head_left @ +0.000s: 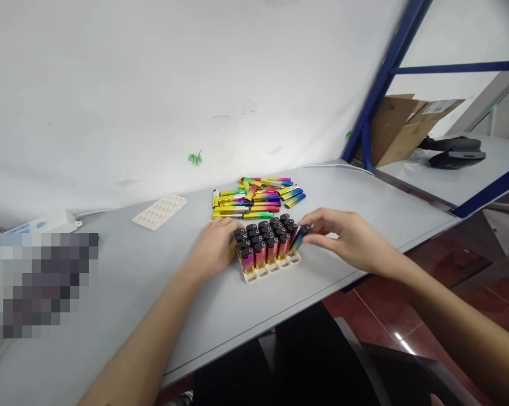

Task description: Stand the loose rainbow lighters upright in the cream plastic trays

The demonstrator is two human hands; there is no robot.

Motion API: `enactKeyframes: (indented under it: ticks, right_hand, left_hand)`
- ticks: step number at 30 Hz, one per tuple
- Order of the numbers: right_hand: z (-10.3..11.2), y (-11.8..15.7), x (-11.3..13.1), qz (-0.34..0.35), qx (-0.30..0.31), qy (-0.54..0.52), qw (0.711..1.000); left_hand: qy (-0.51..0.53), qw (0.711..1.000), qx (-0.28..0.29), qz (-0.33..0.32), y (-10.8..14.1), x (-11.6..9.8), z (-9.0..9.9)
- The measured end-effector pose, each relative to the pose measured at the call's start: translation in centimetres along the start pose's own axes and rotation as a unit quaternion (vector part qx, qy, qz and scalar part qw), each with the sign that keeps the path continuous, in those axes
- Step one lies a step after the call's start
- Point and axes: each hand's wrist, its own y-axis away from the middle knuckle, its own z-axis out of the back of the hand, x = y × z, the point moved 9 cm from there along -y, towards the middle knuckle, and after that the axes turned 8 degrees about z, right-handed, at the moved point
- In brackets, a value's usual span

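Observation:
A cream plastic tray [251, 277] with rows of sockets stands on the grey table. Upright lighters [260, 256] with black tops and shiny pink, purple and gold bodies fill most of it; the front row of sockets holds none. My left hand [214, 245] is curled against the tray's left side, its fingertips partly hidden behind the lighters. At the tray's right end my right hand [339, 232] pinches a blue-green and yellow lighter [297, 239] by its black top. This lighter leans, its lower end close to the sockets; whether it sits in one I cannot tell.
Behind the tray lies a pile of shiny multicoloured lighters [254, 203]. Another cream tray [159, 212] rests at the left near the wall. A blue metal frame [367, 141] bounds the table's right side, with a cardboard box [400, 129] and a black device [455, 153] beyond.

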Motion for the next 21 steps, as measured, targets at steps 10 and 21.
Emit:
enactKeyframes:
  ticks: [10, 21]
  right_hand:
    - [-1.2, 0.4, -0.5, 0.005, 0.023, 0.056, 0.998]
    - [0.8, -5.1, 0.4, 0.042, -0.06, 0.125, 0.99]
  left_hand:
    - [-0.005, 1.0, -0.004, -0.005, 0.0, -0.2, 0.0]
    - [-0.003, 1.0, -0.007, -0.005, 0.0, 0.1, -0.3]
